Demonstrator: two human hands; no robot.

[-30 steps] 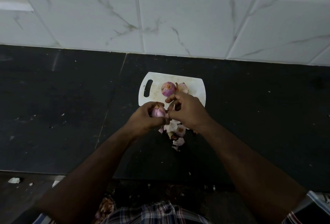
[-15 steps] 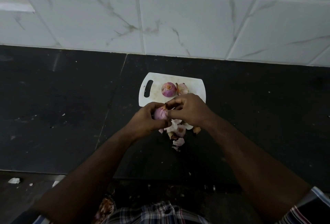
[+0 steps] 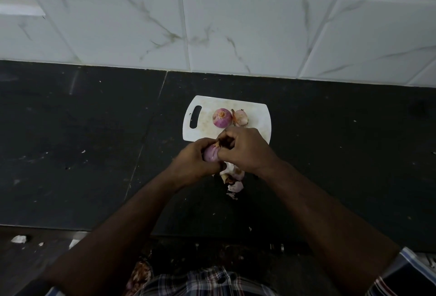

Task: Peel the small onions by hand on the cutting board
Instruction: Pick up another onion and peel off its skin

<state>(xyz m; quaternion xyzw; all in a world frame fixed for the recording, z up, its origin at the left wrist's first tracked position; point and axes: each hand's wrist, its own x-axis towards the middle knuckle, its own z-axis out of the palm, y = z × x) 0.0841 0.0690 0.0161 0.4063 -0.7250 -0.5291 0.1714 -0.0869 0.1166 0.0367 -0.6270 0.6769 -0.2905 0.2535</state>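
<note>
White marble-look wall tiles stand behind a dark stone counter. On it lies a small white plastic cutting board with a peeled purple onion and, at its three o'clock, a pale onion piece. At the board's six o'clock, the left hand grips a small purple onion. The right hand pinches its dry brown skin. Best to hold tight and pull slowly, so the skin comes off whole. Loose peels lie below.

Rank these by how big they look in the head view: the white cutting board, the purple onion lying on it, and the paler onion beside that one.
1. white cutting board
2. purple onion
3. paler onion, only slightly smaller than the purple one.
</note>
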